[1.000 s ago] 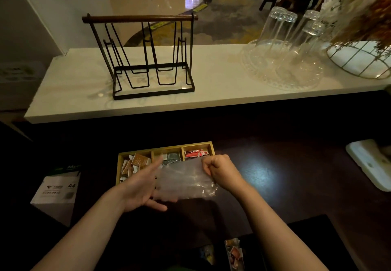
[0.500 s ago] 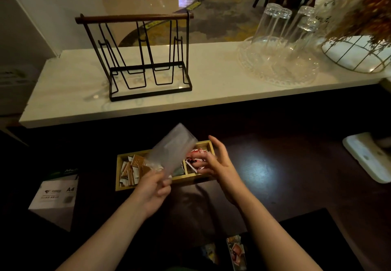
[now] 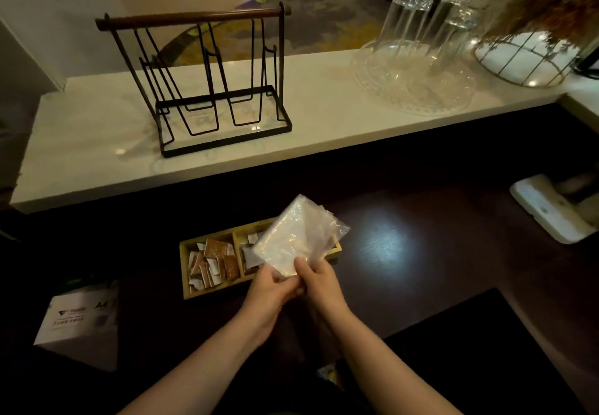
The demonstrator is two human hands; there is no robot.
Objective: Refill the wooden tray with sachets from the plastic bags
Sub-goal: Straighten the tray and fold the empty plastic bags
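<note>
A clear plastic bag [image 3: 296, 236] is held upright over the wooden tray [image 3: 186, 288], which sits on the dark counter. My left hand [image 3: 270, 288] and my right hand [image 3: 319, 280] both pinch the bag's lower edge, close together. The bag looks empty and crumpled. The tray's left compartment holds several brown and white sachets [image 3: 212, 262]; the middle one shows grey-white sachets [image 3: 249, 254]. The right compartment is hidden behind the bag.
A black wire rack [image 3: 207, 90] stands on the pale raised ledge. Upturned glasses on a glass platter [image 3: 418, 71] and a wire basket [image 3: 525, 58] sit to the right. A white device [image 3: 547, 210] lies at right, a paper box [image 3: 77, 320] at lower left.
My right hand came back from the tray's right compartment and took the bag's lower edge beside my left hand. The bag shifted right, now covering the tray's right end.
</note>
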